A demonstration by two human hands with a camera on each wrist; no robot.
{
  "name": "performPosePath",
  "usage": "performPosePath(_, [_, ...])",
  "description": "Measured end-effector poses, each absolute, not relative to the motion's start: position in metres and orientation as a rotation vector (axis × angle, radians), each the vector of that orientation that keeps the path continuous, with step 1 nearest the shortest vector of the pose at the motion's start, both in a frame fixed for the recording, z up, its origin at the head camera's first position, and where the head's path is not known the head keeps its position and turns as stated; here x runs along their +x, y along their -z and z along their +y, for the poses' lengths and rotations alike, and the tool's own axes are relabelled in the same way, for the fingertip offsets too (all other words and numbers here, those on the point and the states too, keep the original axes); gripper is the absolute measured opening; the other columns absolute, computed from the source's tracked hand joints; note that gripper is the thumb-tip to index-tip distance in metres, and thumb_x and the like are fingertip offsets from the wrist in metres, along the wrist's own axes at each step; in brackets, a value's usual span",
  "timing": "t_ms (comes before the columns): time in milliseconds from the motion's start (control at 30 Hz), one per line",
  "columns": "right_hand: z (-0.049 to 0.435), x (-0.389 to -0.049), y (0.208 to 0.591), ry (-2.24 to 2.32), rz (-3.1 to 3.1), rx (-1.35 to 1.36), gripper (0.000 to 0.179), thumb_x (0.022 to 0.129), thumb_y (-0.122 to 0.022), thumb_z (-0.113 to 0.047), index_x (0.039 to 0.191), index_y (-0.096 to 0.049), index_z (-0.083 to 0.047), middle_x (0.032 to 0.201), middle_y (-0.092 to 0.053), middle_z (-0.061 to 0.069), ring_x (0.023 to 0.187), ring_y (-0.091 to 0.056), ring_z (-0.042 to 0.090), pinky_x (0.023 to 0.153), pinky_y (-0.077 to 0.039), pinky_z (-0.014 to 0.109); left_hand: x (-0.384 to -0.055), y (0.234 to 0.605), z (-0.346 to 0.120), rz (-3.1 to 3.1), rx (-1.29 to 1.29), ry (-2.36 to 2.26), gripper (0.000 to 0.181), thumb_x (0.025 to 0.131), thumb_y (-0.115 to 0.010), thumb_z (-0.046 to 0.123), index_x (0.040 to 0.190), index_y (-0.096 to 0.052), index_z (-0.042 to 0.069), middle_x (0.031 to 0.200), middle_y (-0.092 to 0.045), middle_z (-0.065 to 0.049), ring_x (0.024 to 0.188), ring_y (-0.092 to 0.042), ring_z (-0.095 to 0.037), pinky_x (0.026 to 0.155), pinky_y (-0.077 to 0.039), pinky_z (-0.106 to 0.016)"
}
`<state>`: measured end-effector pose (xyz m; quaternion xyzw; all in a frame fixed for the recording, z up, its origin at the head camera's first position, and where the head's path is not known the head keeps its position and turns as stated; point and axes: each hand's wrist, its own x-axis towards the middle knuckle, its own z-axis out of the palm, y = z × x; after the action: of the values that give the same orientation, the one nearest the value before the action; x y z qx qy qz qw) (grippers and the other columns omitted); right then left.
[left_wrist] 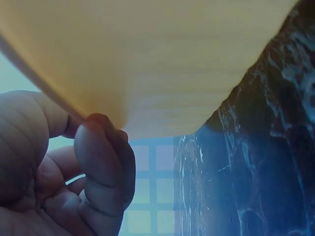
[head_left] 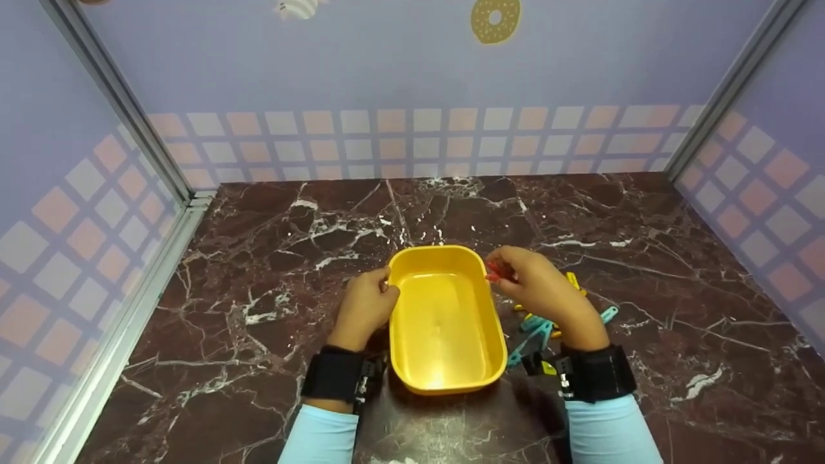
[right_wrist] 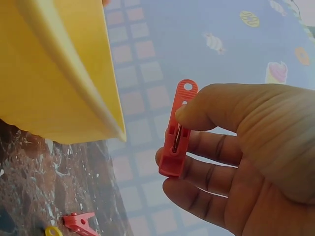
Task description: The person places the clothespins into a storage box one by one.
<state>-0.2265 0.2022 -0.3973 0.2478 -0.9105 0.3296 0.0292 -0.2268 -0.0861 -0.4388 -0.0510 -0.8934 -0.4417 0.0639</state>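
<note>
A yellow plastic tub (head_left: 445, 322) with a bare inside stands in the middle of the head view. My left hand (head_left: 367, 303) pinches its left rim between thumb and fingers, as the left wrist view shows close up. My right hand (head_left: 538, 283) is beside the tub's upper right rim, apart from it. Between thumb and fingers it holds a red clothespin (right_wrist: 177, 132), whose metal spring shows in the right wrist view. Below this hand lie several teal clothespins (head_left: 538, 332) and yellow clothespins (head_left: 572, 281), partly hidden by the forearm. Another red clothespin (right_wrist: 80, 223) lies on the table.
The dark marbled table (head_left: 258, 258) reaches back to a lilac wall (head_left: 387, 64) with pink and white squares. Side panels close it in, with a metal rail (head_left: 122, 328) along the left edge.
</note>
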Motion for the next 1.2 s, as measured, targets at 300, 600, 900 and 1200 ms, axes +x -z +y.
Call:
performPosePath(300, [0.196,-0.226,0.389,-1.021,-2.807,0.789,0.013,0.094,-0.066,-0.009,0.107,-0.063,-0.007,0.089,-0.058,0.003,0.074,-0.052,0.018,0.065,-0.048,0.034,-0.225,0.439,-0.090,-2.715,-0.157,1.303,0.014,0.086,-0.055,0.003,0.092,-0.068,0.002,0.058,-0.045,0.001,0.046,-0.045,-0.013,0.045,-0.036,-0.026])
performPosePath(600, [0.191,-0.220,0.382,-0.928,-2.820,0.781,0.020,0.092,-0.064,-0.002,0.111,-0.063,-0.007,0.091,-0.059,0.005,0.078,-0.053,0.021,0.068,-0.047,0.035,-0.221,0.432,-0.081,-2.770,-0.254,1.497,0.055,0.085,-0.055,0.001,0.141,-0.051,-0.003,0.068,-0.056,-0.004,0.047,-0.049,-0.012,0.045,-0.045,-0.026])
performPosePath(900, [0.183,-0.216,0.389,-0.905,-2.831,0.853,0.019,0.090,-0.063,0.001,0.107,-0.061,-0.007,0.093,-0.060,0.005,0.080,-0.055,0.020,0.069,-0.048,0.035,-0.219,0.439,-0.067,-2.822,-0.329,1.469,0.055,0.087,-0.057,0.008,0.141,-0.051,0.000,0.092,-0.069,-0.011,0.062,-0.059,-0.016,0.057,-0.051,-0.030])
performPosePath(1200, [0.169,-0.220,0.399,-0.783,-2.815,0.969,0.023,0.084,-0.066,0.001,0.105,-0.062,-0.007,0.091,-0.061,0.005,0.078,-0.055,0.019,0.070,-0.048,0.035,-0.219,0.438,-0.066,-2.812,-0.346,1.369,0.040,0.089,-0.058,0.010,0.128,-0.059,0.000,0.097,-0.067,-0.012,0.081,-0.061,-0.024,0.075,-0.053,-0.038])
